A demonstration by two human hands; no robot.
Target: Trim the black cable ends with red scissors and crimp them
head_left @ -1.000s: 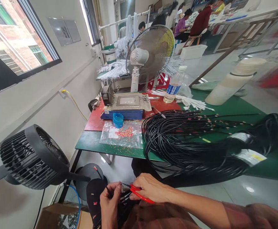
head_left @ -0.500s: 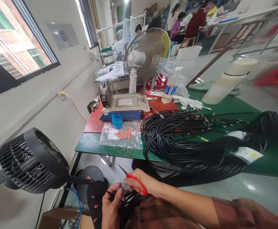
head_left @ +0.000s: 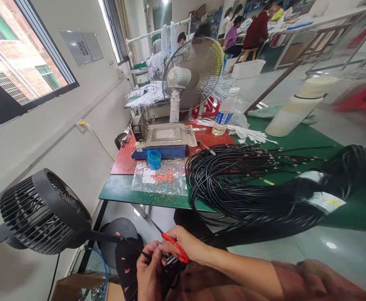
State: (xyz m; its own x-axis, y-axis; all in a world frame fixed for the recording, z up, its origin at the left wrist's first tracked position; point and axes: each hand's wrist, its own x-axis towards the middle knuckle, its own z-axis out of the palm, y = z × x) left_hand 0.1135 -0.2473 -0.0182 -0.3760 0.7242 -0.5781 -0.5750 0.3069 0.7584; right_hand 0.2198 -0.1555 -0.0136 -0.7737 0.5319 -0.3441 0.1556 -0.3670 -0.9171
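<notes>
Low in front of me, over my lap, my left hand (head_left: 151,267) pinches a black cable (head_left: 133,245), whose stripped end with a reddish tip sticks out to the left. Red-handled scissors (head_left: 177,247) are held in my right hand (head_left: 187,243), their dark blades pointing up and left, away from the cable. The fingertips of both hands meet around a small wire end, mostly hidden by the fingers. More black cables lie across my lap beneath the hands. On the table, a big bundle of black cables (head_left: 226,184) has red and white wire ends.
Small red and yellow scraps (head_left: 164,174) lie on a clear plastic bag beside a blue cup (head_left: 154,160). Behind stands a blue-based hot plate (head_left: 160,151). A bottle (head_left: 223,117) and a pale flask (head_left: 298,110) stand farther right. A black fan (head_left: 44,213) is at left; people sit far back.
My right hand with the scissors has moved slightly left, and its fingertips now meet those of my left hand. More of the cable end shows left of my left hand.
</notes>
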